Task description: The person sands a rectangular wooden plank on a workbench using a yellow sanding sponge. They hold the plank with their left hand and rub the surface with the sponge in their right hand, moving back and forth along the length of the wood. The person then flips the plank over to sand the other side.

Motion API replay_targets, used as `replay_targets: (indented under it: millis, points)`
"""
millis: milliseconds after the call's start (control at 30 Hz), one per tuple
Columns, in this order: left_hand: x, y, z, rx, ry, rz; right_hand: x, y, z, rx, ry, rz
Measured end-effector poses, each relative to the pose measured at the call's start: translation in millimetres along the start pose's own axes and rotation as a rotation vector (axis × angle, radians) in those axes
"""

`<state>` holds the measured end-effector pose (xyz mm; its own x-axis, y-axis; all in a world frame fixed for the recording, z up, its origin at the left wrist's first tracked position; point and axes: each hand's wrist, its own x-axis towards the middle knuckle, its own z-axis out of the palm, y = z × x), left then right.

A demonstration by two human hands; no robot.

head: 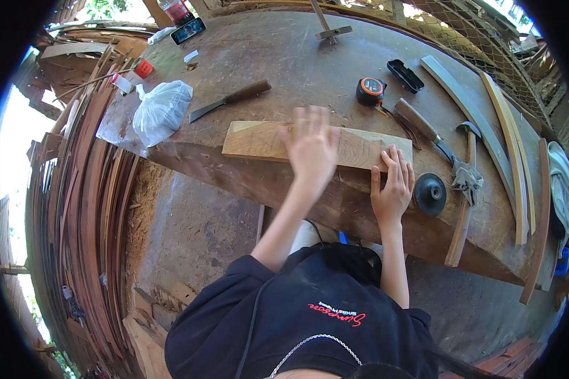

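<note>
A pale wooden board (360, 147) lies along the near edge of the worktable. My left hand (311, 144) is over its middle, palm down with the fingers stretched out. Motion blurs that hand, and whatever may lie under the palm is hidden. At the board's right end, my right hand (393, 182) rests flat, its fingers spread on the wood and its thumb by the front edge. Just right of it sits a round black backing pad (430, 194). A wide-bladed knife with a wooden handle (230, 100) lies beyond the board to the left.
The worktable (275, 57) also bears a tape measure (371, 91), a wooden-handled blade (422, 124), hammers (465, 189) (333, 33), a tied plastic bag (162, 111), a phone (188, 31) and curved wood strips (507, 156). Long wood strips (83, 203) are stacked at left.
</note>
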<state>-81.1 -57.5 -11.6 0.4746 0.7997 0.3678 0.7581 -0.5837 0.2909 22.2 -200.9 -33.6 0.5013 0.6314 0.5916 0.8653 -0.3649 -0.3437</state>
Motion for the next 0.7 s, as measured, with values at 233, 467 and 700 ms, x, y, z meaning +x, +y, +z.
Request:
replay_targets:
  millis: [233,467,700]
  points:
    - [-8,1,-7,-0.138,-0.055,0.131,0,4,-2,0.000,-0.019,-0.005]
    - [23,-116,-45,0.013,-0.047,-0.296,-1,3,0,0.015,0.014,0.000]
    - [5,-21,-1,0.046,-0.014,-0.043,0,1,1,0.011,-0.002,0.007]
